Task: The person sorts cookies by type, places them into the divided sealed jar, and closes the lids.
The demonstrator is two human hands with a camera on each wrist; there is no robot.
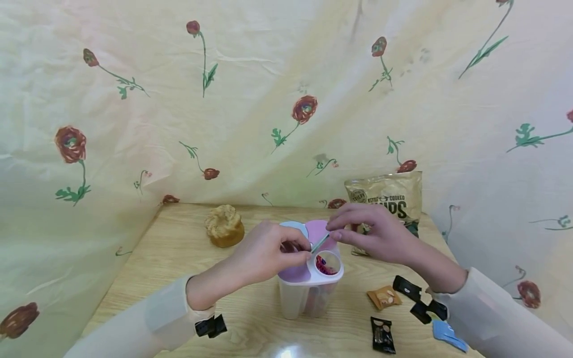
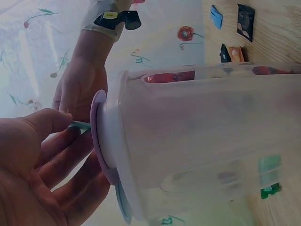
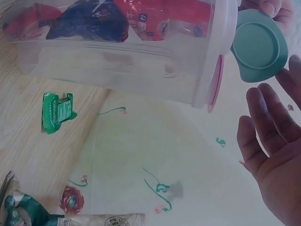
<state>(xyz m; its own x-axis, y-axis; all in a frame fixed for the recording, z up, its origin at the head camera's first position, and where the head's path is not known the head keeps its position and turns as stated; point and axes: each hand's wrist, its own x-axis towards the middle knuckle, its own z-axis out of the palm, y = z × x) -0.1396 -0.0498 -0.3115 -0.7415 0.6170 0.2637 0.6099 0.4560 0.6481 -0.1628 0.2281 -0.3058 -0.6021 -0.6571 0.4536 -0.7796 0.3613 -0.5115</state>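
A translucent plastic storage container stands upright on the table, topped by a white cover with pastel round caps. One round opening in the cover is uncapped, showing red wrapped items. Above it, my left hand pinches a small green lid between thumb and fingers. My right hand is at the lid's other edge, its fingertips right by the rim and the fingers mostly straight. In the right wrist view, red and dark blue packets show through the container wall.
A bread-like bun sits left of the container. A gold chips bag stands behind the right hand. Small wrapped snacks lie at right: orange, black and blue. A green packet lies beside the container.
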